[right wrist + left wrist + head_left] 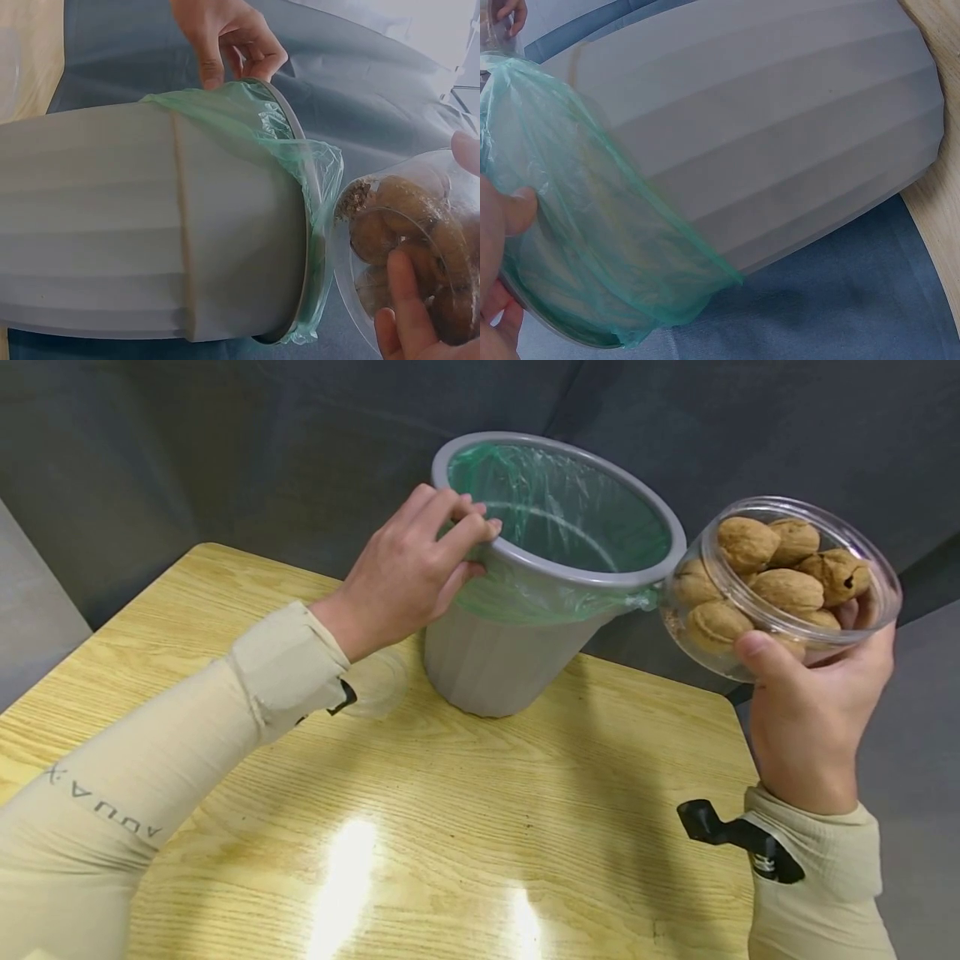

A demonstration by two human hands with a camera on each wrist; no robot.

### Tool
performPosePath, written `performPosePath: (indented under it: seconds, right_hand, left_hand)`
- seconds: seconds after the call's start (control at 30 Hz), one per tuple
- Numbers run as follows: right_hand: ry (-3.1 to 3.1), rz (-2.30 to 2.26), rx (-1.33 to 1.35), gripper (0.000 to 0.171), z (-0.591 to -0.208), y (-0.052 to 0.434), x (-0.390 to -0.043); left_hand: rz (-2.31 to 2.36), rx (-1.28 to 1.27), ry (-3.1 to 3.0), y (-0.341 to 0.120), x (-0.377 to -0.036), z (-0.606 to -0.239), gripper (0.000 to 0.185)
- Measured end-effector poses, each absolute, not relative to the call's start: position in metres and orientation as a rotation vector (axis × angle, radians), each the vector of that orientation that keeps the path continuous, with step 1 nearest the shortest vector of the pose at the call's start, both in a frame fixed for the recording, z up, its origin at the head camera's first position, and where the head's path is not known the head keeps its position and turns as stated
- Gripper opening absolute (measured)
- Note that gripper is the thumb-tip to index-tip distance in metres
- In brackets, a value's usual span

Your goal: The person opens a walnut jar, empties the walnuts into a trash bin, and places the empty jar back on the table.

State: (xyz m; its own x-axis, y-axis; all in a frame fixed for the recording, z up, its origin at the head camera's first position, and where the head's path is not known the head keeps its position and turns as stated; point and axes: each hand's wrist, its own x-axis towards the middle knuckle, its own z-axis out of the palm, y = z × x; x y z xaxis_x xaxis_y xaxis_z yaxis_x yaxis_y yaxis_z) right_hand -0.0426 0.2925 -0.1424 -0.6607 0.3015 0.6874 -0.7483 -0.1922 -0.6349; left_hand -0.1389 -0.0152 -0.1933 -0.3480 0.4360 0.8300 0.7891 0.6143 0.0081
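Observation:
A grey waste bin (495,668) stands tilted on the table, its mouth toward the upper right. Its green see-through bin liner (525,602) folds over the rim and hangs outside. My left hand (408,564) grips the near left of that rim, fingers over the edge and thumb outside against the liner (570,225). Right of the bin, my right hand (821,718) holds a lidless clear plastic jar (420,169) from below, thumb on its near side. Several walnuts (787,589) fill the jar, which leans beside the bin's rim; brown crumbs lie at its bottom.
The wood-grain table (450,827) has rounded far corners. A clear round lid (378,681) lies flat on it, partly behind my left wrist. Dark cloth (300,452) hangs behind the table. A black wrist mount (738,835) sticks out from my right sleeve.

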Motion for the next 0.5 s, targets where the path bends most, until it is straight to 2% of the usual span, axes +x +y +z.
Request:
performPosePath:
  seconds: [0.5]
  right_hand:
    - [-1.393, 1.92, 0.535, 0.087, -0.1431, 0.296, -0.0437]
  left_hand:
    - [-0.526, -0.968, -1.986, -0.0137, -0.1382, -0.1933, 0.028]
